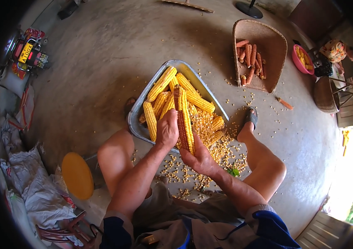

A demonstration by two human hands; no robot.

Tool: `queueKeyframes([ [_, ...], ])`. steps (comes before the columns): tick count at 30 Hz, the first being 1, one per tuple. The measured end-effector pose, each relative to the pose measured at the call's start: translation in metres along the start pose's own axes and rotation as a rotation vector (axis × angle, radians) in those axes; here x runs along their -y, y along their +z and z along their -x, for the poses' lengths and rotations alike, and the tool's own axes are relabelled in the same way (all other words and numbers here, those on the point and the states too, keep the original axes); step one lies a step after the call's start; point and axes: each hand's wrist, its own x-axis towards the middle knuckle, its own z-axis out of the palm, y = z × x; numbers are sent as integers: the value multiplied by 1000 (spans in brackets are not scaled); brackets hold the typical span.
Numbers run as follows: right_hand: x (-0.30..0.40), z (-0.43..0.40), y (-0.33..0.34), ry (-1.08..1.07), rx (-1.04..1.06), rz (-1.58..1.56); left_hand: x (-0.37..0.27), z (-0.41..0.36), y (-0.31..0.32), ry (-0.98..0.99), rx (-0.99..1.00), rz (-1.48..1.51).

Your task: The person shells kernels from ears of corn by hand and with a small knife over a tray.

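A partly shelled corn cob [184,121] is held over a metal pan. Yellow kernel rows run along its right side, while the left shows bare reddish cob. My left hand [167,129] grips its left side, with the thumb against the bare part. My right hand [199,155] holds the lower end from the right. Beneath both hands, the grey metal pan [215,101] contains whole yellow ears [162,84] and a heap of loose kernels [204,124]. The fingers behind the cob are partly hidden.
Loose kernels [192,177] cover the floor between my feet. A woven scoop basket [273,59] with stripped cobs [251,57] stands at the upper right, one cob [285,103] beside it. Further right, a person [335,53] sits near a pink basin [298,62]. A stool [77,176] and sacks [42,186] are at left.
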Motion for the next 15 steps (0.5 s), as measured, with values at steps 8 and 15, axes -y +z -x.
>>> queueKeyframes([
  [8,-15,6,1,-79,-91,168,-9,-8,1,-64,-10,26],
  [15,-9,16,3,-15,11,182,-2,-3,2,32,-15,-18],
])
